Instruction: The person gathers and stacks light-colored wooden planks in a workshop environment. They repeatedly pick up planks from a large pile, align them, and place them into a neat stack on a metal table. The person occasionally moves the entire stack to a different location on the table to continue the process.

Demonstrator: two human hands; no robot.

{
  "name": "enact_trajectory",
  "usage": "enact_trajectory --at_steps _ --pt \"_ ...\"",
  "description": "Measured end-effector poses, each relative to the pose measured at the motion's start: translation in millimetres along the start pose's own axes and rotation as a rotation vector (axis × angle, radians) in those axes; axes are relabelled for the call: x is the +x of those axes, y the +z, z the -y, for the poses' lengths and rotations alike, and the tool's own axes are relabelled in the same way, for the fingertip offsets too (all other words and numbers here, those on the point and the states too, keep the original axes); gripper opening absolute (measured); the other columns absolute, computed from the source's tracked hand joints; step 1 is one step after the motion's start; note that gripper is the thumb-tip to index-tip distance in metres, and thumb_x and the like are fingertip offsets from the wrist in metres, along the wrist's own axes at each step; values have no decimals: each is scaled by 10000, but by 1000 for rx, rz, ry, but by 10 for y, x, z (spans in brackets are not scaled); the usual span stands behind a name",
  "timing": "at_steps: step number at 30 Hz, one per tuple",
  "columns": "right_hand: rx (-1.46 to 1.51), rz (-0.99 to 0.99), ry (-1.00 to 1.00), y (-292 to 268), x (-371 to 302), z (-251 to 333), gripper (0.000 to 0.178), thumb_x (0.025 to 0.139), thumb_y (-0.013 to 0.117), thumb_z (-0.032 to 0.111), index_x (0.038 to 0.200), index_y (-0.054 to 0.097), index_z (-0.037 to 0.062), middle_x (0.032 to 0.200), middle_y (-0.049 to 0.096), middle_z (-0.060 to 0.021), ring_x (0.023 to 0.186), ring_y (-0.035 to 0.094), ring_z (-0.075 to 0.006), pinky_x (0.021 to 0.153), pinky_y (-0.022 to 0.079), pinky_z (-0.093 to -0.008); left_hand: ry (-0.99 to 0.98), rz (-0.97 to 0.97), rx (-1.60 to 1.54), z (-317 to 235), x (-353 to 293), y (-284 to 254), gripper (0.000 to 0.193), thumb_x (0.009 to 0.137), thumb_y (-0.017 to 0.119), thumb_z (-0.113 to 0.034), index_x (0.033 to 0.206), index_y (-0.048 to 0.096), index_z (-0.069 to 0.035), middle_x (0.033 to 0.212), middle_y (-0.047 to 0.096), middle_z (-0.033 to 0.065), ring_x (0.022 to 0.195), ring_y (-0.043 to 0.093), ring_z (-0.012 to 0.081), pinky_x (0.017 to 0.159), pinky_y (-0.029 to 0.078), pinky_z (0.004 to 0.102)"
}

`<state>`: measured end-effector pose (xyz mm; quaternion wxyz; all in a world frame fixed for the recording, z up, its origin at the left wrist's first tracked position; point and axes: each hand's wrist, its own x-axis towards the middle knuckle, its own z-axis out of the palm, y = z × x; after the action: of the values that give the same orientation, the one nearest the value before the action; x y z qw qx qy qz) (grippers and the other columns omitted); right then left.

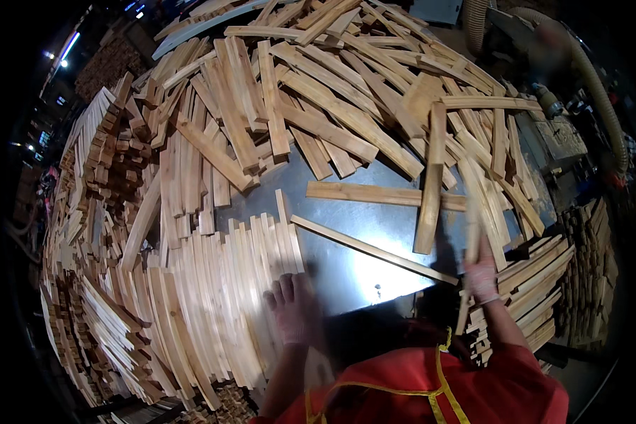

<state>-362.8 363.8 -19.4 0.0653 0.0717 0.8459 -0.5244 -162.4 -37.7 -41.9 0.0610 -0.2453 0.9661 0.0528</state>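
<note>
My left hand [292, 311], in a pale pinkish glove, rests at the right end of a row of wooden strips [215, 293] laid side by side. Its fingers are stretched out and slightly apart, with nothing in them. On the right, my right hand [482, 280], gloved the same way, is closed around a wooden strip [471, 233] that stands lengthwise, blurred by motion. Between the hands, a thin wooden strip [374, 249] lies slanting across the shiny metal tabletop [346, 283]. Beyond it, another strip [360, 192] lies crosswise, partly under a longer piece [431, 191].
A large jumbled heap of wooden strips [339, 92] covers the far side of the table. Stacked strips [95, 169] rise at the left, and more stacks [530, 290] stand by my right arm. At the far right are a ribbed hose [604, 99] and machine parts.
</note>
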Motion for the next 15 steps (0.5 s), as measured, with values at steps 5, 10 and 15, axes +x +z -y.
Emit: enact_trajectory --at_steps 5,10,15 --pt "194 510 2 1301 -748 280 832 824 749 104 1607 483 15 1346 688 -169 1219 657 -279 1093 515 -370 108 -266 -1 155 -24 351 708 933 694 -447 1509 528 -70 1545 508 161 1495 409 399 1269 237 648" --pt "-252 852 -313 2451 -1131 525 723 904 690 320 1548 539 28 1354 663 -312 1215 654 -472 1080 530 -460 183 -339 -45 416 -112 790 799 922 696 -566 1521 557 -56 1613 514 177 1533 397 402 1304 166 609" --pt "-449 419 -687 2084 -535 692 538 783 729 317 1237 644 41 1229 698 -246 1176 649 -444 1025 520 -545 139 -117 -67 58 -373 283 863 920 693 -565 1563 498 -24 1643 472 176 1552 370 390 1323 129 588"
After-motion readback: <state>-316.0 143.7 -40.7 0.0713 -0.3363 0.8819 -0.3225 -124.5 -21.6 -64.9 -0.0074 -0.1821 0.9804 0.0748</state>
